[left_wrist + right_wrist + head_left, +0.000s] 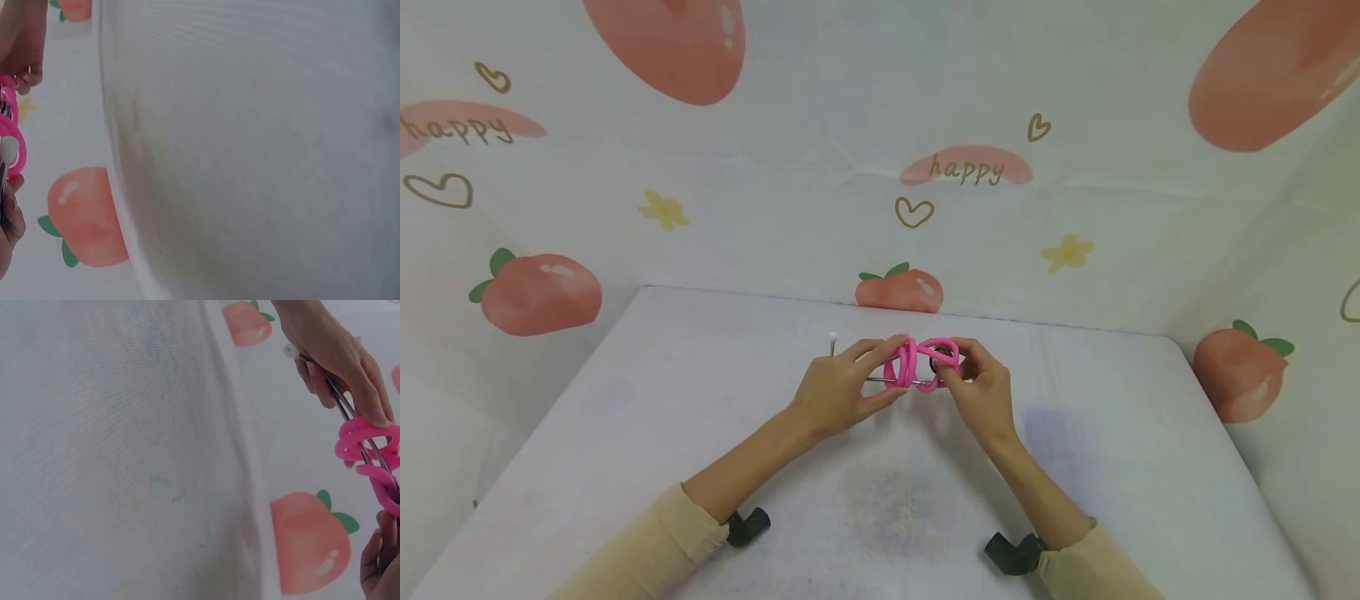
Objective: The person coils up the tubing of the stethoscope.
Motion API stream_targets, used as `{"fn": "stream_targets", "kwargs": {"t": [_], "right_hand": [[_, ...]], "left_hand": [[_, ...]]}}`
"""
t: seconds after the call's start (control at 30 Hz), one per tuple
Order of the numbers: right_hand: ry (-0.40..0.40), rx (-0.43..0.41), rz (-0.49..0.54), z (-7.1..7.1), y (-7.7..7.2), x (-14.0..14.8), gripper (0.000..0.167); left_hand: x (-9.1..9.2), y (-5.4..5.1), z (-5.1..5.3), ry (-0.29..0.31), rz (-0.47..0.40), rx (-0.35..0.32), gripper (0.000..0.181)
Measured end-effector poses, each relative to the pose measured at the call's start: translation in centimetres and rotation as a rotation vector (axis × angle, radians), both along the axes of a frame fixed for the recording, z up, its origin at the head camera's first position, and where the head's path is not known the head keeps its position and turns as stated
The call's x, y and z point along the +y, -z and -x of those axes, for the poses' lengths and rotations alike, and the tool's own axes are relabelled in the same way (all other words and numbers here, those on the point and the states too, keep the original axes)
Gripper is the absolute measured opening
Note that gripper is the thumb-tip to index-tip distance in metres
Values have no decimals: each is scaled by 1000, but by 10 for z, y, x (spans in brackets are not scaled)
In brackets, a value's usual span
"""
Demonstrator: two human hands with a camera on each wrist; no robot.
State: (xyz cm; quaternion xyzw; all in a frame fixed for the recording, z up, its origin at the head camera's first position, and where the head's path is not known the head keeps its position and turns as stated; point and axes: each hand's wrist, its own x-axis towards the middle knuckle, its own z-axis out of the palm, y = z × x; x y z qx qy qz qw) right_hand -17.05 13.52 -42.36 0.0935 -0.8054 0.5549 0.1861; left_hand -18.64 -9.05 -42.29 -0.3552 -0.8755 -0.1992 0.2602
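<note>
A stethoscope with bright pink tubing (907, 365) is held up above the table. Its tubing is wound in loops around the thin metal ear tubes (340, 403), and a white ear tip (832, 337) sticks out at the left end. My left hand (835, 393) grips the coiled tubing from the left, fingers over the top and thumb beneath. On the other side, my right hand (988, 402) pinches the end loop beside the dark, round chest piece (936, 361), which its fingers partly cover. Both hands appear only at the edges of the wrist views.
A white-covered table (887, 500) with faint stains lies under the hands. Behind and beside it hangs a white cloth (790, 208) printed with peaches, hearts and flowers. Black wrist-worn pieces (748, 527) show by both sleeves.
</note>
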Motion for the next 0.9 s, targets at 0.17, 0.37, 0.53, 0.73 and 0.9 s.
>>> {"fn": "stream_targets", "kwargs": {"t": [0.17,0.37,0.53,0.73,0.9], "right_hand": [[-18,52,-18,1,2,2,25],[-36,46,-43,0,-2,2,40],[-127,4,-104,1,-2,10,51],[-344,-133,-146,3,-3,30,66],[-408,-212,-181,3,-2,41,66]], "left_hand": [[0,1,1,-4,0,-15,72],[-2,3,2,11,-13,-55,74],[-4,4,4,46,-54,-121,77],[-8,5,6,81,-123,-226,73],[-11,6,9,130,-150,-282,66]]}}
